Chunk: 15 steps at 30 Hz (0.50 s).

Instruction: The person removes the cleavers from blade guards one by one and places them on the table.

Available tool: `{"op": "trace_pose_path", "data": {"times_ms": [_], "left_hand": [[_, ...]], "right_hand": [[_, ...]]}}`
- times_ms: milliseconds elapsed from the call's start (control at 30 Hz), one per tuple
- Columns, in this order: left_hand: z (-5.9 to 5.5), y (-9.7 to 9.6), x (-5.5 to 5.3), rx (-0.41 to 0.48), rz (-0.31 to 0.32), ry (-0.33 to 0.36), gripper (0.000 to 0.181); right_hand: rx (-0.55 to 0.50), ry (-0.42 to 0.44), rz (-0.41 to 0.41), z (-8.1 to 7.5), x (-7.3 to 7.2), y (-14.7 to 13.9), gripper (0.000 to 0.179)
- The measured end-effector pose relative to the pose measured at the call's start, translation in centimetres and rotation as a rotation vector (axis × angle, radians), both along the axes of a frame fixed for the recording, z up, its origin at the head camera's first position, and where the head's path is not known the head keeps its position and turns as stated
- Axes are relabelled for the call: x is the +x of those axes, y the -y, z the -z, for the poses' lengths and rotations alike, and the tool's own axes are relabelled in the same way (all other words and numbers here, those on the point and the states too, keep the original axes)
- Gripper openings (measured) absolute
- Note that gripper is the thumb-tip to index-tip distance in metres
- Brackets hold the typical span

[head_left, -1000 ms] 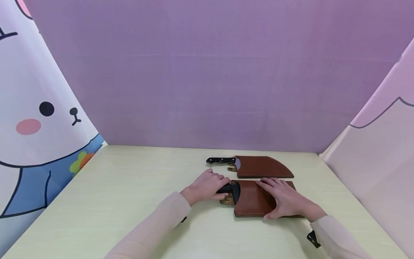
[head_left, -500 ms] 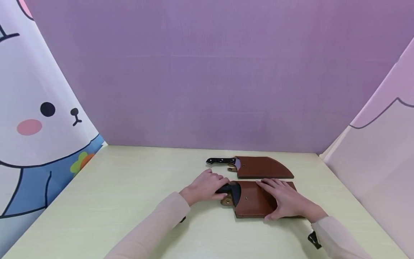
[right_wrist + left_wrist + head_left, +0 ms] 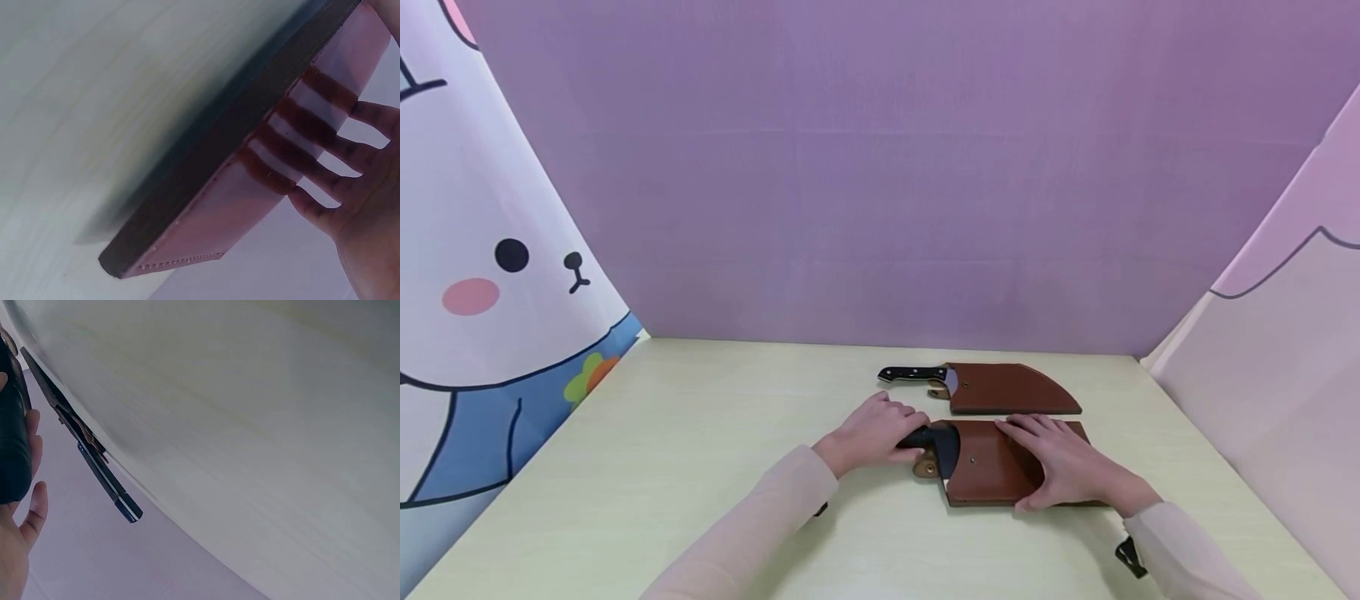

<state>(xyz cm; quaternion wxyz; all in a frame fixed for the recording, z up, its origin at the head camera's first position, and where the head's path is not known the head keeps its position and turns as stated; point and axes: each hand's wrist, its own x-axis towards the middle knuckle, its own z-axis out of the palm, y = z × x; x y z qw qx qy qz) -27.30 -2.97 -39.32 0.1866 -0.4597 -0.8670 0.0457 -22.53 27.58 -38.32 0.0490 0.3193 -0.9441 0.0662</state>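
In the head view, my left hand (image 3: 868, 433) grips the black handle (image 3: 916, 437) of a cleaver. Its blade lies mostly hidden in a brown leather sheath (image 3: 988, 479) flat on the table, with a thin pale strip of blade bare at the sheath's mouth. My right hand (image 3: 1067, 467) holds the sheath down from above, thumb at the near edge and fingers spread toward the far edge. In the right wrist view, the fingertips touch the glossy side of the sheath (image 3: 212, 206). The left wrist view shows the dark handle (image 3: 12, 450) within my left fingers.
Just behind lies a second knife with a black riveted handle (image 3: 913, 373) in its own brown sheath (image 3: 1011, 392). A strap flap (image 3: 927, 467) with a snap sticks out by the cleaver's handle. The pale table (image 3: 722, 417) meets a purple backdrop (image 3: 880, 183).
My left hand and the cleaver's handle have shifted slightly left, while the sheath under my right hand sits slightly further right. A sliver of blade now shows at its mouth.
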Motion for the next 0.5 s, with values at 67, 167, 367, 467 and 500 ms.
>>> {"op": "trace_pose_path", "data": {"times_ms": [67,167,367,467,500], "left_hand": [[0.06,0.04,-0.05,-0.004,-0.002,0.001,0.035],[0.14,0.11,-0.11,-0.009,-0.005,0.005,0.035],[0.18,0.25,-0.22,-0.011,-0.006,0.010,0.036],[0.12,0.35,-0.19,-0.010,-0.007,0.014,0.037],[0.10,0.39,-0.19,-0.009,-0.007,0.013,0.037]], "right_hand": [[0.002,0.002,0.001,0.03,0.00,-0.01,0.107],[0.000,0.010,0.001,0.06,0.00,-0.03,0.107],[-0.001,0.012,0.003,0.16,-0.04,-0.11,0.107],[-0.003,0.001,0.002,0.22,-0.06,-0.19,0.107],[-0.005,-0.001,0.002,0.23,-0.06,-0.23,0.107]]}}
